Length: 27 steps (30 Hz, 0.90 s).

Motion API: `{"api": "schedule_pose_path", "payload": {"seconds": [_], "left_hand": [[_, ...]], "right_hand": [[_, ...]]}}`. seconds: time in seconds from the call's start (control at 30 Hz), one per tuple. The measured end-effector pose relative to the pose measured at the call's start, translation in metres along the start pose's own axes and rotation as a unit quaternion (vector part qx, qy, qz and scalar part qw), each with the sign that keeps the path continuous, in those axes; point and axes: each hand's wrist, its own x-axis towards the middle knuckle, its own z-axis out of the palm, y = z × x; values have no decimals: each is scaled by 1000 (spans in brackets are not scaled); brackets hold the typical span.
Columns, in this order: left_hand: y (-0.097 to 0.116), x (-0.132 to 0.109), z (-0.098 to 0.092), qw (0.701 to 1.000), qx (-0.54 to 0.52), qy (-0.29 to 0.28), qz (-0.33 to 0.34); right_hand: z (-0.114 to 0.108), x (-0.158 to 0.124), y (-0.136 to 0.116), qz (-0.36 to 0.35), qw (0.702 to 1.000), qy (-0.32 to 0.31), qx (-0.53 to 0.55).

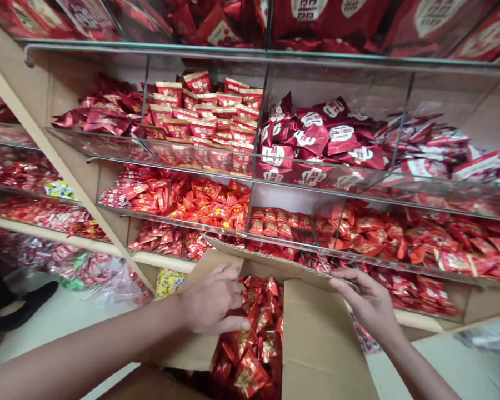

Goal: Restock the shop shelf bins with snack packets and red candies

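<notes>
Below me stands an opened cardboard box [325, 339] full of small red shiny wrapped candies [256, 328] with gold print. My left hand [214, 300] lies at the box's left flap, its fingers bent at the edge and its thumb stretched out over the candies. Nothing shows in that hand. My right hand [364, 300] pinches the right end of the far flap [275, 261] between thumb and fingers. The other flaps are folded outward.
Shelves with clear dividers [266, 100] and glass edges [250, 53] hold red packets just beyond the box. A yellow packet [169, 282] sits low behind the left flap. At far left, plastic bags [104, 278] lie near a person's dark shoe [29, 305].
</notes>
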Motion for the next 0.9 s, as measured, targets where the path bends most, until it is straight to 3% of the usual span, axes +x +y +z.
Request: {"api": "schedule_pose_path", "payload": {"seconds": [0.17,0.3,0.37,0.43,0.47,0.53,0.63,0.7,0.8,0.9], "left_hand": [[32,-35,-31,998,38,10,-57],[63,-90,-73,984,105,11,-144],[70,-123,-92,949,189,10,-254],[64,-150,-101,884,263,-10,-386],[57,-159,-100,858,269,-20,-437],[34,-164,-87,858,167,-15,-486],[-7,-148,-48,859,-70,78,-501],[-26,-132,-23,852,-194,132,-468],[-33,-119,1,829,-334,158,-418],[-24,-128,0,805,-409,164,-397]], "right_hand": [[-9,-7,-37,-70,996,44,40],[-13,-10,-64,-53,989,108,91],[-12,-11,-75,-46,988,103,105],[-11,-14,-87,-50,988,101,105],[-10,-15,-92,-51,988,105,102],[-11,-20,-103,-49,987,123,96],[-15,-28,-117,-30,987,123,102],[-17,-31,-124,-26,987,105,117],[-17,-24,-124,-49,986,95,128],[-16,0,-111,-63,975,160,141]]}}
